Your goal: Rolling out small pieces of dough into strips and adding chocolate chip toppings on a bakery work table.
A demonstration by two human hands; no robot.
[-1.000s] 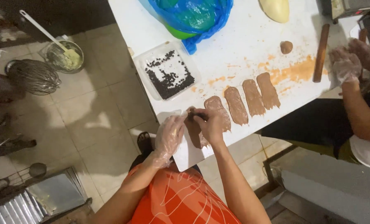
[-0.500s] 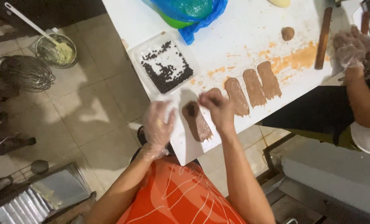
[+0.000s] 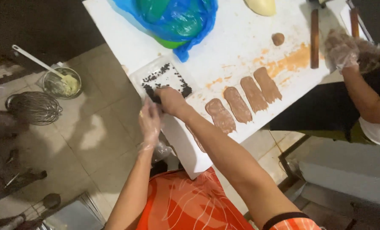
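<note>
White work table [image 3: 126, 38] fills the upper middle of the view, its surface streaked with orange-brown smears near the far right. On its far edge sits a blue plastic bag [image 3: 177, 19] bunched around something green, and beside that a pale yellow lump of dough [image 3: 262, 6] is cut off by the top of the frame. Below the table, on the tiled floor at the left, stand a glass bowl [image 3: 60, 83] of yellowish paste with a white-handled spatula in it and a wire whisk [image 3: 32, 107] lying on its side.

Near the table's front-left corner lies a shallow clear tray [image 3: 166, 76] scattered with dark chocolate bits [image 3: 185, 90]. To its right, four flattened brown dough strips [image 3: 243, 100] lie side by side, each a long oval, close together but apart. A small brown dough ball [image 3: 277, 38] rests further back, and a wooden rolling pin [image 3: 314, 38] lies just beside the orange smear.

The right hand [image 3: 168, 100] is bare and reaches over the near edge of the tray, fingers curled down onto the dark bits; whether they are pinched on any cannot be told. The left hand [image 3: 149, 121], in a thin clear glove, hangs just below it at the table's edge, fingers loosely apart and holding nothing visible.

At the far right, another person's gloved hand [image 3: 342, 50] rests at the table's corner.
</note>
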